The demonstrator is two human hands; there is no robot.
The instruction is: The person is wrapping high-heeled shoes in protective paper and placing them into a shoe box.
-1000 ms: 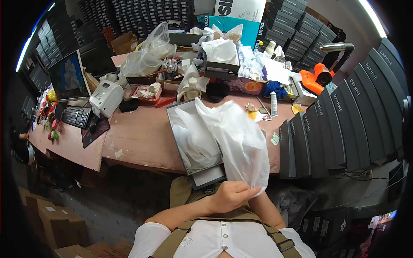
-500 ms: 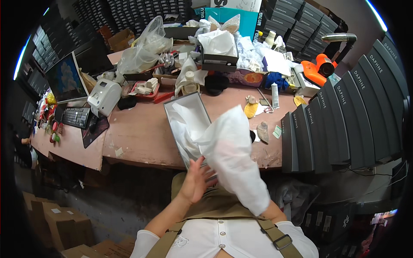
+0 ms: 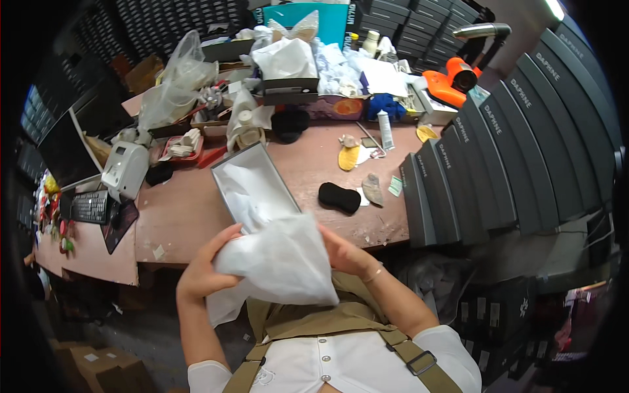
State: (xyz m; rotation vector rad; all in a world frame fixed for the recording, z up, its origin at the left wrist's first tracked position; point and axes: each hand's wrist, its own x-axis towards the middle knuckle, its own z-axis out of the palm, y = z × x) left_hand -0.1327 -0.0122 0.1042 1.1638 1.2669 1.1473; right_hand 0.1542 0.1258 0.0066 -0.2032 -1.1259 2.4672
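A soft white bag (image 3: 282, 262), thin and crumpled like cloth, hangs between my hands just in front of the table edge. My left hand (image 3: 206, 268) grips its left side, thumb and fingers curled round it. At its right side my right hand (image 3: 347, 254) holds the bag, its fingertips partly hidden behind the fabric. Whatever lies inside the bag, if anything, cannot be seen. Beyond it an open grey shoe box (image 3: 286, 178) stands on the table, with white tissue paper (image 3: 246, 187) in it. The bag covers the box's near end.
A black pad (image 3: 339, 198) lies right of the box, with a yellow piece (image 3: 348, 157) and a white tube (image 3: 385, 130) farther back. Dark shoe boxes (image 3: 472, 164) stand in a row at the right. Clutter and a smaller box (image 3: 290, 88) fill the back; a label printer (image 3: 124, 169) stands left.
The bag has come down and left, off my right forearm, which it covered before. My left hand, spread open earlier, has closed on it. The view has shifted, and the black pad is uncovered.
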